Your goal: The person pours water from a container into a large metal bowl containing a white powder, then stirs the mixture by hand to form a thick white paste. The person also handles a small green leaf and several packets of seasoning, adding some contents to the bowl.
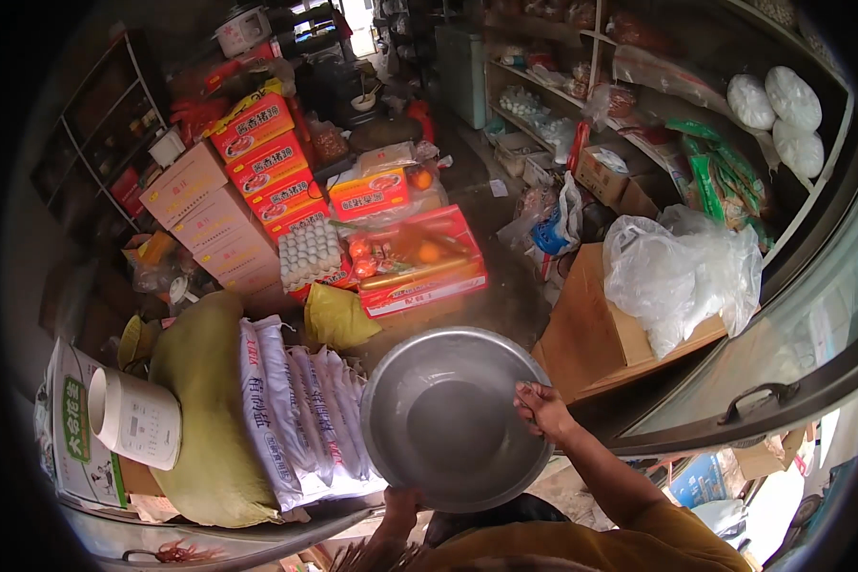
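A large round grey metal basin (396,400) is held in front of my body, its wide mouth facing up, and I see no contents in it. At its near left rim is my left hand (400,500), closed on the edge, with most of its fingers hidden below. Over the right inner side of the basin is my right hand (543,412), its fingers curled together; whatever they may hold is too small to make out. White printed bags (291,419) stand in a row just left of the basin.
A bulging olive sack (205,410) and a white appliance (135,418) stand at left. Beyond are stacked red boxes (275,172), an egg tray (310,253) and a red open box (424,262). A cardboard box (591,334) topped with clear plastic bags (672,276) is at right, near shelves.
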### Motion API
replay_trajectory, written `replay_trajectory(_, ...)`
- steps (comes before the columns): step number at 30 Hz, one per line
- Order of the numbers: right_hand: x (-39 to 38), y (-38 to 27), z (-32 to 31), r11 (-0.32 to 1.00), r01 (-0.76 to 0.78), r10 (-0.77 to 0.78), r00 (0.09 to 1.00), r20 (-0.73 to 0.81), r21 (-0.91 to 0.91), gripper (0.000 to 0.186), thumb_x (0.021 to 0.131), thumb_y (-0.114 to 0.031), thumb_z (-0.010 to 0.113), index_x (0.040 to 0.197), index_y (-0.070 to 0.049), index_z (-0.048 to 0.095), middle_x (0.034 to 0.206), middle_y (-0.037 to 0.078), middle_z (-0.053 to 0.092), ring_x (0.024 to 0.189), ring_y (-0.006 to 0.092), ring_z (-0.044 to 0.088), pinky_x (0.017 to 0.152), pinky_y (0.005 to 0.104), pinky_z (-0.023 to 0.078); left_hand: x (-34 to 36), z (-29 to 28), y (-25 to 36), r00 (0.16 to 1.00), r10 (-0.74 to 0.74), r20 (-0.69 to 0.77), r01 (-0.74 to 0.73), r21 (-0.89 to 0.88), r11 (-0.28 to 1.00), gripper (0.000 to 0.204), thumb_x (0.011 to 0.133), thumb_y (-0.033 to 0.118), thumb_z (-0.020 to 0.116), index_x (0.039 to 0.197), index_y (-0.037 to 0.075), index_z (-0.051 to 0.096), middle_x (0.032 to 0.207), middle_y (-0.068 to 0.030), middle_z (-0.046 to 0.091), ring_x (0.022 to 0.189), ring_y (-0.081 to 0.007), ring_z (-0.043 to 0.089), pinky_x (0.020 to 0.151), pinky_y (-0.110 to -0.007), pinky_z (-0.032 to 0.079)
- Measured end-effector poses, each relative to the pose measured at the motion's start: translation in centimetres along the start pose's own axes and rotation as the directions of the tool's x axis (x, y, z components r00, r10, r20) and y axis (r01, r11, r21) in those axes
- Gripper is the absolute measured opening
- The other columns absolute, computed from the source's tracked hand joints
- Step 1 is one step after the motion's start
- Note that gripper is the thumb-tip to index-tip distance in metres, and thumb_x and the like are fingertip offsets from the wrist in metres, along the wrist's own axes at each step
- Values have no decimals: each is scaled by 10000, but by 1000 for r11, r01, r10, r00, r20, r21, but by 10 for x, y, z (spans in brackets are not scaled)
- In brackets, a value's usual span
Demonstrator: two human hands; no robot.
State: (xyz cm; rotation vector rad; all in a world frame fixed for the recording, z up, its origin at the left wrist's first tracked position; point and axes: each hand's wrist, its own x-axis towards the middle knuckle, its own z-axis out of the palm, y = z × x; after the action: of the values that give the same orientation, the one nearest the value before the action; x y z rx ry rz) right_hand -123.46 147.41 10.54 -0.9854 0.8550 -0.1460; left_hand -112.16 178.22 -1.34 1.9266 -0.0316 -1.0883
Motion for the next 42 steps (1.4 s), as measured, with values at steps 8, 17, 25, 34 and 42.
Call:
replay_trajectory(8, 213, -121, 10, 313, 549, -526, 780, 339, -775, 299, 822, -324, 563, 933, -46, 562, 720, 60, 565, 639, 158, 542, 543, 311, 462, 116, 21, 181, 1000, -1, -21, -13, -679, 734, 194, 645, -17, 573, 838, -6, 563, 809, -93, 577, 717, -231, 590, 551, -367, 516)
replay_trajectory(17, 384, -352, -113, 780, 542, -621, 732, -280, -312, 154, 764, -134, 631, 655, -69, 544, 517, 4, 464, 419, 104, 441, 407, 246, 399, 283, 8, 389, 993, 63, -96, -110, -632, 767, 298, 646, 38, 604, 935, -12, 556, 829, -108, 575, 758, -267, 600, 590, -388, 540)
replay_trajectory(25, 551, -274, -379, -393, -546, -392, 827, -402, -740, 74, 710, -134, 596, 741, -112, 659, 795, 67, 644, 736, 217, 624, 555, 359, 501, 448, 47, 540, 981, 130, -145, -188, -530, 827, 188, 622, 49, 578, 803, 7, 549, 680, -73, 548, 509, -201, 543, 365, -293, 437)
replay_trajectory(34, 586, -353, -509, 607, -787, 615, 555, -560, -113, 72, 766, -117, 565, 709, -79, 542, 595, 58, 526, 495, 198, 507, 382, 340, 378, 626, 186, 735, 997, -28, -77, -34, -704, 710, 396, 614, -22, 556, 1005, -27, 488, 815, -123, 560, 633, -260, 586, 485, -361, 520)
replay_trajectory(42, 868, -586, -471, 702, -557, 201, 752, -627, -443, 194, 756, -181, 558, 608, -61, 520, 554, 33, 489, 369, 196, 467, 367, 323, 402, 759, 209, 840, 987, -130, -97, 15, -744, 668, 328, 634, -43, 540, 951, -101, 476, 804, -159, 556, 646, -300, 591, 523, -392, 539)
